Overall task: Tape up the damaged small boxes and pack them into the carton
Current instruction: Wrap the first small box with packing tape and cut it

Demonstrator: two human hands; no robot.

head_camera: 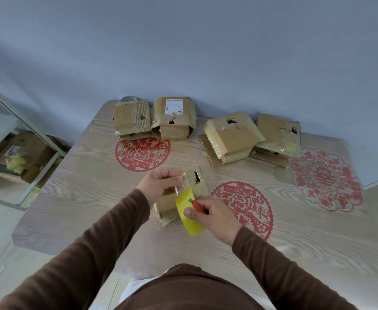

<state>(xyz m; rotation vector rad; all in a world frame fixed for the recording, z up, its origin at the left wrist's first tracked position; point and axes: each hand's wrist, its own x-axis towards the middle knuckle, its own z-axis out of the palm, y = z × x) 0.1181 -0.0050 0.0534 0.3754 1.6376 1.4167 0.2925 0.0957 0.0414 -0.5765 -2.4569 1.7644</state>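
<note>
Thin, crushed cardboard, likely light and easily dented: small box point(179, 198) at frame centre is best gripped by its edges, clear tape strip pinched in left hand point(161, 183), tape roll point(189, 211) and seemingly a cutter point(199, 206) clutched in right hand point(214, 217).

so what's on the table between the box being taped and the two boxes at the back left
In the head view, a round red paper-cut decal lies on the table between the near box and the two back-left boxes; nothing else.

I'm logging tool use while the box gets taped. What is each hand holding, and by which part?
The right hand grips a red utility knife by its handle, against the yellow tape roll. The left hand pinches the pulled-out clear tape end.
</note>
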